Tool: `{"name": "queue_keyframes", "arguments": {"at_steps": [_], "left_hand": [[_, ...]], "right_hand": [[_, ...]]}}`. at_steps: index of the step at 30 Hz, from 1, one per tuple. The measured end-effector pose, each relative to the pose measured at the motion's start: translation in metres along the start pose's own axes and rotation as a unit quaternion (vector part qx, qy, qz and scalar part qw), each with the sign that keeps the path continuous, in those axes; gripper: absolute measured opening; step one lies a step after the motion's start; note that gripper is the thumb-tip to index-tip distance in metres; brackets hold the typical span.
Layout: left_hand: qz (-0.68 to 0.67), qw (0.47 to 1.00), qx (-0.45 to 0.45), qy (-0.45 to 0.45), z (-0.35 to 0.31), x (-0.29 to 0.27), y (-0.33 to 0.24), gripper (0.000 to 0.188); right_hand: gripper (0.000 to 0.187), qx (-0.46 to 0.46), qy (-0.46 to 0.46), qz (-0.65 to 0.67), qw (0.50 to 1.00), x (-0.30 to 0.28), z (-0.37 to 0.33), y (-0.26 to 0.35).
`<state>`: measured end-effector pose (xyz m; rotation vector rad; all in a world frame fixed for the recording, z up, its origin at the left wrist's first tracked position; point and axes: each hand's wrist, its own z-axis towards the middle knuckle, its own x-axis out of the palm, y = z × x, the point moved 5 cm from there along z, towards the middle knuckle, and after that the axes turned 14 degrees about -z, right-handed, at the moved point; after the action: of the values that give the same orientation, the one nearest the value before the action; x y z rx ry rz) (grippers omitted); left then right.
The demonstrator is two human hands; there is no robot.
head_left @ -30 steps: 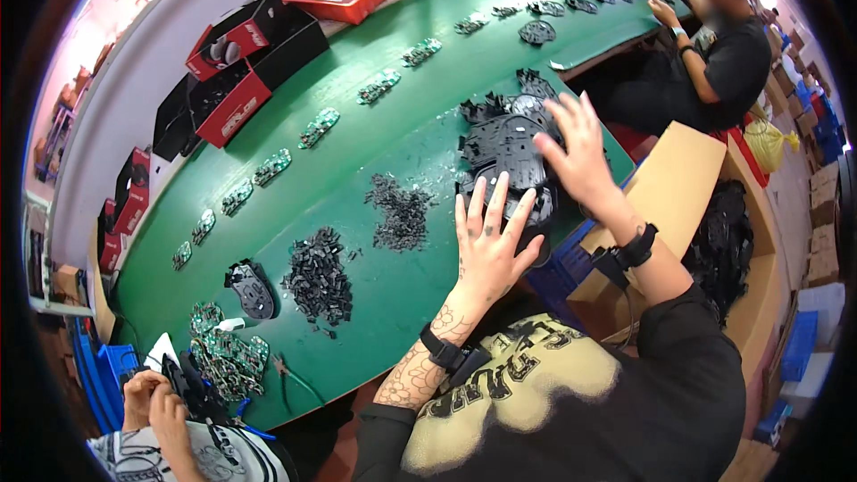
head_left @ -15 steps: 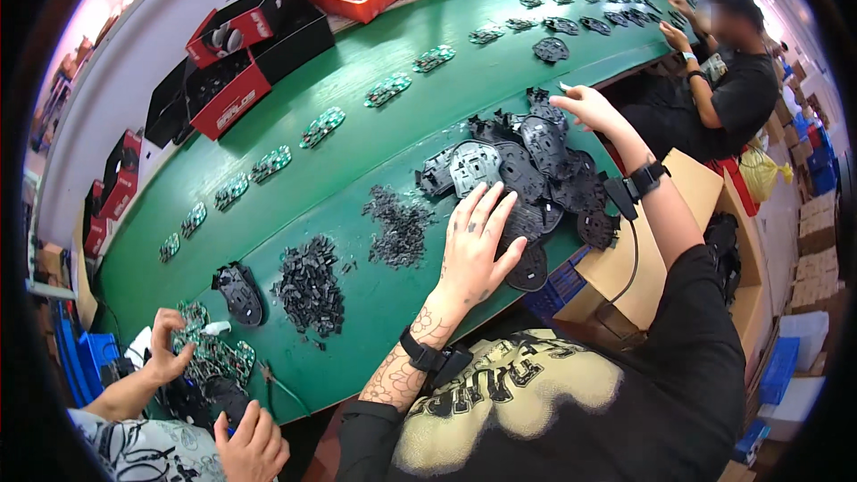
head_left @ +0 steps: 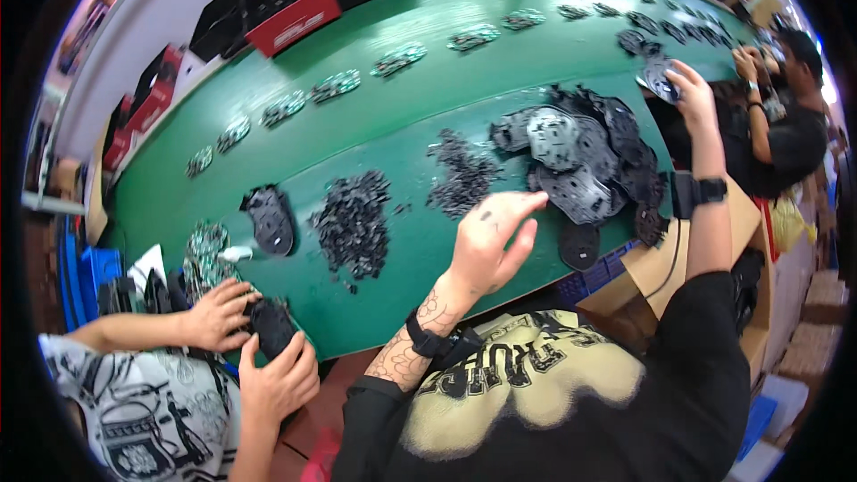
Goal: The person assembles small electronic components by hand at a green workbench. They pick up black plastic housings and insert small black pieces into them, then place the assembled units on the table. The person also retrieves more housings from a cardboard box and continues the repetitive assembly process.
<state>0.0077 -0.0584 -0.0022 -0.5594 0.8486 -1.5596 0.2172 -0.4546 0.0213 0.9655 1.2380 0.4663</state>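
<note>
My right hand (head_left: 694, 96) is raised at the far right of the green bench, closed on a black mouse shell (head_left: 659, 80). This shell hangs over the bench's near edge, just short of other dark shells. Toward the middle, my left hand (head_left: 493, 239) has its thumb apart and fingers stretched out, with nothing in it. Its fingertips come close to a heap of black mouse shells (head_left: 585, 192); whether they touch it, I cannot tell. A paler grey shell (head_left: 553, 138) lies on the left of this heap. Beyond the left hand is a pile of tiny black parts (head_left: 460, 174).
Another pile of small black pieces (head_left: 353, 223) and a single shell (head_left: 270, 220) lie leftward. Green circuit boards (head_left: 399, 60) form a row along the bench (head_left: 428, 107). A co-worker's hands (head_left: 281, 384) hold a black part at lower left; another person sits far right. A cardboard box (head_left: 656, 272) stands below the edge.
My right hand has moved right and away from the heap, now with a shell in it. My left hand has come off the heap's near side. The left co-worker's hands have come together.
</note>
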Motion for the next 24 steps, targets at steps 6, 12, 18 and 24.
{"name": "queue_keyframes", "arguments": {"at_steps": [6,12,18,24], "left_hand": [[-0.326,0.890,-0.287,-0.141,-0.041,-0.053,-0.009,0.068],[-0.196,0.869,-0.336,-0.307,-0.103,-0.105,-0.030,0.030],[-0.344,0.791,-0.283,-0.419,-0.162,-0.129,-0.028,0.033],[-0.301,0.808,-0.276,-0.424,-0.165,-0.134,-0.027,0.038]], "right_hand": [[0.029,-0.141,0.320,0.040,0.936,0.119,-0.190,0.170],[0.018,-0.054,0.508,0.133,0.850,0.235,-0.319,0.142],[0.017,-0.350,0.230,-0.118,0.900,0.257,-0.285,0.138],[0.016,-0.363,0.255,-0.178,0.878,0.296,-0.289,0.132]]}}
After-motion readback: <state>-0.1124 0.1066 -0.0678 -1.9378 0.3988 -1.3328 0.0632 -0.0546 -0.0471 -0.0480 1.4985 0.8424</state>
